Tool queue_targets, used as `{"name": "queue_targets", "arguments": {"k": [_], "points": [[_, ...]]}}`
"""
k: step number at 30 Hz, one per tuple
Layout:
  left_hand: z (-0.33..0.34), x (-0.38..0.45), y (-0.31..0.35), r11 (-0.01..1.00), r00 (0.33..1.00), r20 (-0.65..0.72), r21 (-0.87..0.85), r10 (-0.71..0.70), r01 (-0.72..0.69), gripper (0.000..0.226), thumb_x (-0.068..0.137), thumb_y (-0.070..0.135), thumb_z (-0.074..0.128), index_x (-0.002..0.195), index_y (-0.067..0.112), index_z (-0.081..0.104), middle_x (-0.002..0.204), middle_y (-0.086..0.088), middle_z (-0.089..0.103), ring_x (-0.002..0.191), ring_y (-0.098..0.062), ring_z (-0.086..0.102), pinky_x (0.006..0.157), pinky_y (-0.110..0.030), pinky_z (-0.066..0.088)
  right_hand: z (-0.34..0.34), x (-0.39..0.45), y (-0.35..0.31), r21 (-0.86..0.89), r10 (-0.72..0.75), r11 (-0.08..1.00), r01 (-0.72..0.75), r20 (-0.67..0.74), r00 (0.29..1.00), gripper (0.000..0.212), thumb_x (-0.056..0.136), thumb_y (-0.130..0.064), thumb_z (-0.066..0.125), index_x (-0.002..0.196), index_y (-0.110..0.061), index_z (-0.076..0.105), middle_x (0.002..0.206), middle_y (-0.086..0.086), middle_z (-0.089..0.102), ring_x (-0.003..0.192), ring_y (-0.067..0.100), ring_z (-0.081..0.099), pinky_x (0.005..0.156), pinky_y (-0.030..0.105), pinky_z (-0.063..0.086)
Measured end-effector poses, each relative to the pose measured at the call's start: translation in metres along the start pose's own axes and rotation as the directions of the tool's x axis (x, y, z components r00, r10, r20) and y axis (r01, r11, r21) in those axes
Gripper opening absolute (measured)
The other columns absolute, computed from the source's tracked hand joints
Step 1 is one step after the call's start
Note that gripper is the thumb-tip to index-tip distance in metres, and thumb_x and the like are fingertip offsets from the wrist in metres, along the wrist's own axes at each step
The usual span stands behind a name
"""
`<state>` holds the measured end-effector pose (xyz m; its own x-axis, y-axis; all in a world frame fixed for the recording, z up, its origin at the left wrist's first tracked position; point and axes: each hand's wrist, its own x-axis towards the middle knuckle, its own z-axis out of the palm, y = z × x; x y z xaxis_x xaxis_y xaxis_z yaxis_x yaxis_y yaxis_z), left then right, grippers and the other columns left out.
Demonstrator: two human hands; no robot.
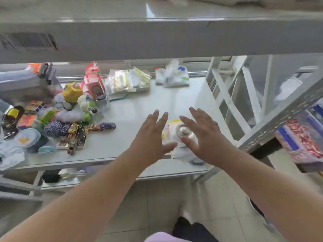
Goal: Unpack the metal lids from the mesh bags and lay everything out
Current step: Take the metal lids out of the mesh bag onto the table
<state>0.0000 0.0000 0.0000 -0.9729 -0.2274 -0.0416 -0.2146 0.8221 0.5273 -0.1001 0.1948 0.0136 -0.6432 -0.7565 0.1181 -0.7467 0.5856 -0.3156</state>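
Note:
A shiny round metal lid lies on a pale mesh bag with a yellow top edge, near the front right of the white shelf. My left hand hovers just left of the lid, fingers spread, holding nothing. Over the lid's right side my right hand is spread too, its thumb near the lid's front rim. Both hands partly hide the bag.
A heap of toys, puzzle cubes and toy cars fills the shelf's left. Clear packets and a plastic bag sit at the back. A shelf board runs overhead. A metal rack frame stands right.

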Motion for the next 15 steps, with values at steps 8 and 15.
{"name": "queue_targets", "arguments": {"k": [8, 15], "points": [[0.078, 0.070, 0.003, 0.393, 0.777, 0.330, -0.717, -0.536, 0.575, 0.100, 0.090, 0.053, 0.076, 0.168, 0.044, 0.014, 0.174, 0.001, 0.031, 0.152, -0.025, 0.041, 0.110, -0.040, 0.042, 0.062, 0.057, 0.084, 0.354, 0.297, 0.851, -0.389, 0.288, 0.911, 0.061, 0.099, -0.043, 0.061, 0.157, -0.034, 0.041, 0.167, 0.007, 0.033, 0.155, 0.021, 0.025, 0.123, 0.035, 0.019], [0.107, 0.099, 0.004, 0.184, 0.748, 0.376, -0.818, -0.548, 0.545, 0.089, 0.087, 0.038, 0.082, 0.163, 0.041, 0.035, 0.161, -0.001, 0.045, 0.140, -0.024, 0.054, 0.115, -0.043, 0.047, 0.079, 0.067, 0.103, 0.559, 0.290, 0.629, -0.540, 0.476, 0.830, 0.058, 0.092, -0.046, 0.071, 0.147, -0.040, 0.053, 0.139, -0.004, 0.064, 0.124, 0.014, 0.061, 0.103, 0.032, 0.048]]}}
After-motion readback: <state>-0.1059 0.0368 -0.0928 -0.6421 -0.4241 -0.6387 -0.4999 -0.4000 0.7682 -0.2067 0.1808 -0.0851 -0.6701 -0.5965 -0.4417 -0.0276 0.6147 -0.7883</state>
